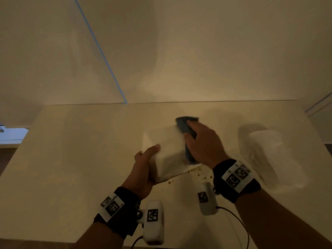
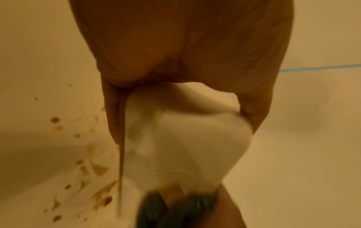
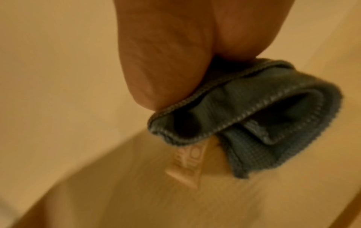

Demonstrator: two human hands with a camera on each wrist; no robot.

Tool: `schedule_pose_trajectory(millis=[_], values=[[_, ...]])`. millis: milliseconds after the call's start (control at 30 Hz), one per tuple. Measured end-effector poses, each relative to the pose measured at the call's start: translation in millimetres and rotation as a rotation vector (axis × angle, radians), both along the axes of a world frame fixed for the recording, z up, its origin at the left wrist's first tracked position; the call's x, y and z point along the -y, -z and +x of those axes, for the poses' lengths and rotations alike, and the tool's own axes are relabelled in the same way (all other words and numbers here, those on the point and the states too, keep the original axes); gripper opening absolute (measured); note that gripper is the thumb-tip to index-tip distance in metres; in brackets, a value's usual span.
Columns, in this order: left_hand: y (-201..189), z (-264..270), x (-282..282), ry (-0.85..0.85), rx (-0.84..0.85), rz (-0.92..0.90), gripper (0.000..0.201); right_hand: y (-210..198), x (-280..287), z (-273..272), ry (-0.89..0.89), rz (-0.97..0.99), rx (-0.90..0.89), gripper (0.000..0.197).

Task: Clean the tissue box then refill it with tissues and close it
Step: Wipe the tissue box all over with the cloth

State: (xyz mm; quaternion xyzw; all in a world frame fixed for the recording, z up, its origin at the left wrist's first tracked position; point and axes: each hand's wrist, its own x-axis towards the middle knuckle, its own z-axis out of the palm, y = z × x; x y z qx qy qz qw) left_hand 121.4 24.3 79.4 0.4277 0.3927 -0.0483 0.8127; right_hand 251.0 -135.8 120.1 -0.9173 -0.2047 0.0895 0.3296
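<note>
A white tissue box (image 1: 168, 155) is tilted above the table near the middle. My left hand (image 1: 145, 162) grips its near left end, thumb on top; in the left wrist view the box (image 2: 185, 138) sits between thumb and fingers. My right hand (image 1: 203, 142) holds a folded dark blue cloth (image 1: 186, 128) against the box's right side. The right wrist view shows the cloth (image 3: 244, 117) pinched under my fingers (image 3: 162, 61), pressed on the pale box surface (image 3: 136, 192). A wrapped white pack of tissues (image 1: 269, 159) lies on the table to the right.
Brown spots and smears (image 1: 197, 175) mark the white table (image 1: 71, 159) just under the box, also visible as stains (image 2: 97, 169) in the left wrist view. A wall with a blue tape line (image 1: 100, 49) rises behind the table. The table's left edge meets a pale ledge (image 1: 12, 135).
</note>
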Motion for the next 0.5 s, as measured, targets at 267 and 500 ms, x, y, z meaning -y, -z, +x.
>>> schedule_pose_trajectory(millis=[267, 500], values=[[4.7, -3.1, 30.9, -0.004, -0.031, -0.073, 0.068, 3.6, -25.7, -37.3, -0.117, 0.175, -0.022, 0.048], [-0.5, 12.0, 26.9, 0.135, 0.085, -0.149, 0.059, 4.0, -23.2, -52.1, -0.201, 0.056, 0.082, 0.055]])
